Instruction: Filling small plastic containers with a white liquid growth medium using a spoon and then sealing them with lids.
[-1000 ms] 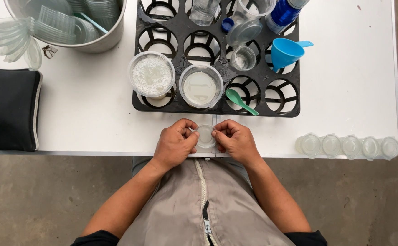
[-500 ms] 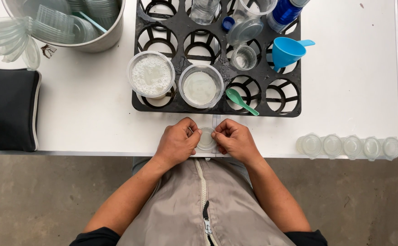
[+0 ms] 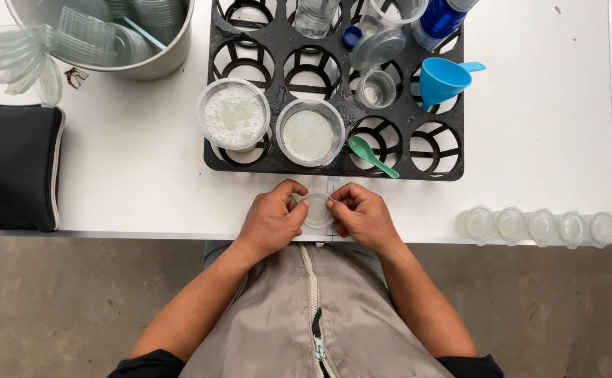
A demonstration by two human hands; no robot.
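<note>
Small clear lidded cup (image 3: 318,210) at the desk's (image 3: 138,189) near edge, unmoved since before, left hand (image 3: 272,218) at nine o'clock and right hand (image 3: 363,217) at three, each grip still pinching its rim, black rack (image 3: 334,164) at twelve beyond.

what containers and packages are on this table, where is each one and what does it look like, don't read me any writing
Small clear round cup: table's near edge, pinched between left hand and right hand.
Tub of white grains: black rack, front left; round, clear.
Tub of pale liquid: beside it; round, clear.
Row of five lidded cups: near right edge; small, clear.
Black pouch: far left; rectangular.
Metal bucket: top left; holds clear lids.
</note>
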